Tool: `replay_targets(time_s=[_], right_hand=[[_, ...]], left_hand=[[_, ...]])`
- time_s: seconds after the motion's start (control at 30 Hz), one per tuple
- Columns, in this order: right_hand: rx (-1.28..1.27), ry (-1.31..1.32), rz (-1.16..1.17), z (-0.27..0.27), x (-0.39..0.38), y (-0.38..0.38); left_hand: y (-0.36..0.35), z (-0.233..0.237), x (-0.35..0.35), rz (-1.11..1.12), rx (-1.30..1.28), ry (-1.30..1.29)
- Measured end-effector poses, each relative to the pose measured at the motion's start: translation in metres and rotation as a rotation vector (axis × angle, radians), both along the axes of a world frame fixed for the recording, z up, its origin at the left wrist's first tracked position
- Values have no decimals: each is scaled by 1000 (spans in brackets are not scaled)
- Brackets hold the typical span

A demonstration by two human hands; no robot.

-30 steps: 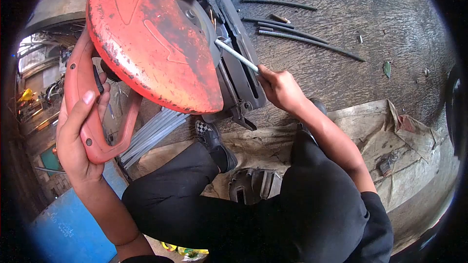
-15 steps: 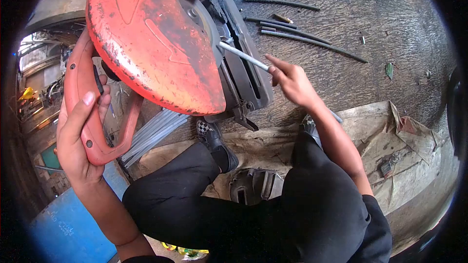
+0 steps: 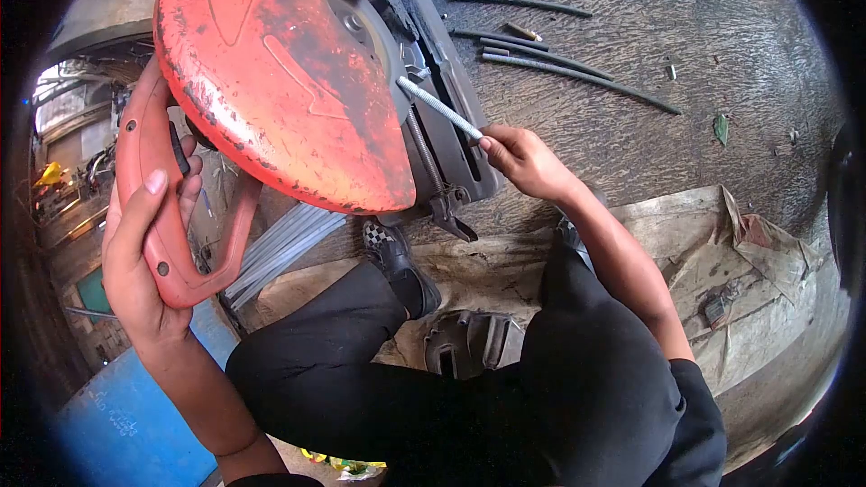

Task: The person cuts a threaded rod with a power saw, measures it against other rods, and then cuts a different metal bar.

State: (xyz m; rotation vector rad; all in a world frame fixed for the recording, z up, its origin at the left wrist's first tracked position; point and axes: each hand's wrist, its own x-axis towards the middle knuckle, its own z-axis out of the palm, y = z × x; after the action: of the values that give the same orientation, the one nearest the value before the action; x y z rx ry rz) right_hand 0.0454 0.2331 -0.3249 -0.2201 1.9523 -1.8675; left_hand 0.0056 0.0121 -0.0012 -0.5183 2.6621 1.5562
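Note:
A red chop saw [image 3: 280, 81] with a worn, scratched guard fills the upper left of the head view. My left hand [image 3: 144, 243] is wrapped round its red loop handle [image 3: 140, 144], thumb lying along the outside. In my right hand [image 3: 532, 162] is one end of a grey threaded rod [image 3: 439, 108], pinched between thumb and fingers. The rod's far end points up and left to the edge of the guard, above the saw's dark base and vise [image 3: 442, 189]. Whether that end touches the blade is hidden.
Several dark rods [image 3: 577, 72] lie on the stained floor beyond the saw. A bundle of grey rods [image 3: 284, 248] rests under the handle, near a blue surface [image 3: 135, 415]. Brown sheeting [image 3: 677, 243] spreads below my legs, with a dark metal part [image 3: 474, 343] on it.
My right hand has shifted slightly left, its index finger now curled in round the rod. The rod has moved a little left. The saw has barely moved.

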Motion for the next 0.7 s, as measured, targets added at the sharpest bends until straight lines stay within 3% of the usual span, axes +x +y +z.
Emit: replay_targets(time_s=[0.47, 0.7], right_hand=[[186, 376, -192, 1, 4, -10], [347, 421, -171, -4, 11, -11]], left_hand=[[0, 1, 0, -2, -18, -15], [-5, 2, 0, -21, -8, -39]])
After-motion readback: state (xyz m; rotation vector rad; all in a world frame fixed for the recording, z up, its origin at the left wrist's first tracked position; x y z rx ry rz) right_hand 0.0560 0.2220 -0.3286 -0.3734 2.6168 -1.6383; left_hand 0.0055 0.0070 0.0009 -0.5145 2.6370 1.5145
